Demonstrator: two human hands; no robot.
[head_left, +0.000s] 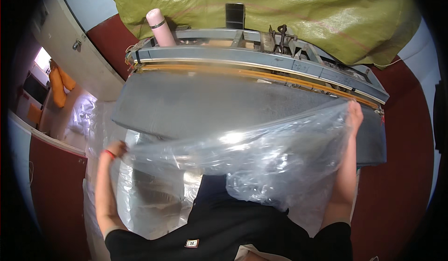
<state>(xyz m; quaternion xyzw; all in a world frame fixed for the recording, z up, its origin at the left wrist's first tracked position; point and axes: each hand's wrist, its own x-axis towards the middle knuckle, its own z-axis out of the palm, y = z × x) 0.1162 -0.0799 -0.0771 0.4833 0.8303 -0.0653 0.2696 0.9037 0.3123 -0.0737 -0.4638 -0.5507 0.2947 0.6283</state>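
Clear plastic sheet stretched slantwise across the grey table's near side! Right hand pinches one end by the table's right end; left hand, blurred, grips the other near the table's left corner.

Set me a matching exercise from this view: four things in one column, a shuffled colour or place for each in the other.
Things:
1. bottle
2. plastic sheet
3. wristband
4. tarp

Colours or places:
A. stretched between left hand and right hand
B. yellowish green
C. pink
D. red

Right pairs: 1-C, 2-A, 3-D, 4-B
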